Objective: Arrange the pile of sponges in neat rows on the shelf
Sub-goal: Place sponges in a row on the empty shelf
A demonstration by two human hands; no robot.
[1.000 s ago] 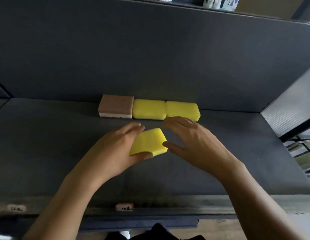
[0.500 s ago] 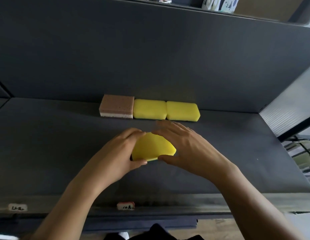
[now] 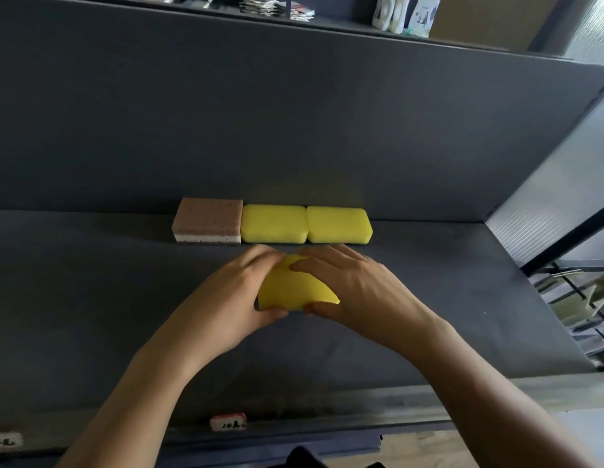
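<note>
A yellow sponge (image 3: 292, 288) lies on the dark shelf (image 3: 91, 298), in front of the back row. My left hand (image 3: 233, 298) grips its left side, thumb at the near edge and fingers over the far corner. My right hand (image 3: 354, 288) holds its right side the same way, thumb at the near edge. Against the back wall stand a brown sponge with a white base (image 3: 208, 220) and two yellow sponges (image 3: 274, 223) (image 3: 339, 225), touching side by side in one row.
Price tags (image 3: 228, 422) sit on the shelf's front rail. A light panel (image 3: 557, 204) closes the shelf on the right. The upper shelf carries white bottles (image 3: 405, 11) and packets (image 3: 276, 6). A wire rack (image 3: 577, 298) shows at the far right.
The held yellow sponge has come down and turned from a tilted diamond toward square with the row. My right hand closed onto it, and both hands moved slightly toward the back row.
</note>
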